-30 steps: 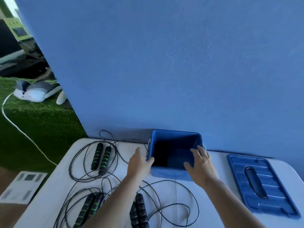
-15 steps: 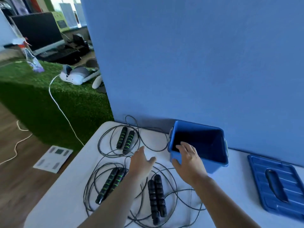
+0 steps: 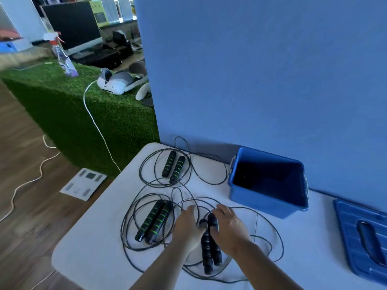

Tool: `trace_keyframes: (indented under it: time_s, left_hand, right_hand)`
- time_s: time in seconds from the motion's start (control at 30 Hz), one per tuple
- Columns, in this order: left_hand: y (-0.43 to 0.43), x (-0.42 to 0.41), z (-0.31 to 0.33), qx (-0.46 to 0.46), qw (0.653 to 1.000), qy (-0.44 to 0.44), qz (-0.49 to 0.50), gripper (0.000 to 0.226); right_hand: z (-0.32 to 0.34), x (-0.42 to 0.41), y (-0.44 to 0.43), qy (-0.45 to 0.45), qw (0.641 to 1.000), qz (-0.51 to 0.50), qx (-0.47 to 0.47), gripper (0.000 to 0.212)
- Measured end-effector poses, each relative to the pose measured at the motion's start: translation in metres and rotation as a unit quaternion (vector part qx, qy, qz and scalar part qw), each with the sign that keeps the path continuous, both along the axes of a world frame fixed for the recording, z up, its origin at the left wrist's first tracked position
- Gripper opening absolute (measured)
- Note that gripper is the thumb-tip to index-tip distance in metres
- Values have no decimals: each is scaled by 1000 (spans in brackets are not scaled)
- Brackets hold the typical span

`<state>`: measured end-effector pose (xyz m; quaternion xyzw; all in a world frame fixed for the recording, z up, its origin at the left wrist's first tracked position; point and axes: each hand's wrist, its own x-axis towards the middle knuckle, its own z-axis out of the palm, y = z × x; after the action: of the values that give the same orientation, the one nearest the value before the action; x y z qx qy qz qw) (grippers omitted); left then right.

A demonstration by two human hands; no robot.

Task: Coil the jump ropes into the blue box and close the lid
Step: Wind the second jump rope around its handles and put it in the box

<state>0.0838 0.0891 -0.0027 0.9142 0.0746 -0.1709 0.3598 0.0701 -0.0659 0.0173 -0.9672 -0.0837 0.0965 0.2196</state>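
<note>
Three black jump ropes lie in loose loops on the white table (image 3: pixel 94 248). One pair of green-striped handles (image 3: pixel 173 169) lies far left, a second pair (image 3: pixel 154 221) in the middle. The third pair of handles (image 3: pixel 209 252) lies nearest me, between my hands. My right hand (image 3: pixel 229 226) grips the top of the right handle of that pair. My left hand (image 3: pixel 188 225) rests flat beside them, thumb against the left handle. The blue box (image 3: pixel 263 198) stands open and empty by the wall. Its blue lid (image 3: pixel 351 245) lies flat at the right.
A blue partition wall (image 3: pixel 261 80) stands right behind the table. Left of the table are a green turf-covered bench (image 3: pixel 69 114) with a headset and spray bottle, a white cable, and a scale (image 3: pixel 83 186) on the wooden floor.
Both hands have left the blue box and come back toward me onto the nearest rope's handles. The camera has swung left and down.
</note>
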Motion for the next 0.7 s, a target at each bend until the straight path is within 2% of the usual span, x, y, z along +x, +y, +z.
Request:
trace_keyframes:
  time_s: [0.13,0.37,0.57,0.7]
  left_hand:
    - [-5,-12,-11,-9,1000,21,1,67]
    - [-7,-19,-20,-11,999,29,-11,35]
    - [-6,-16,-20,-36,999,22,4,29]
    - [-4,-14,-21,-86,995,38,37,14]
  right_hand:
    - [-15,-7,5,44,999,-2,-15,41]
    - [-26,-20,7,96,995,-37,-13,48]
    - [-20,-24,6,125,989,-74,22,55]
    - [-16,-28,2,155,980,-104,72,52]
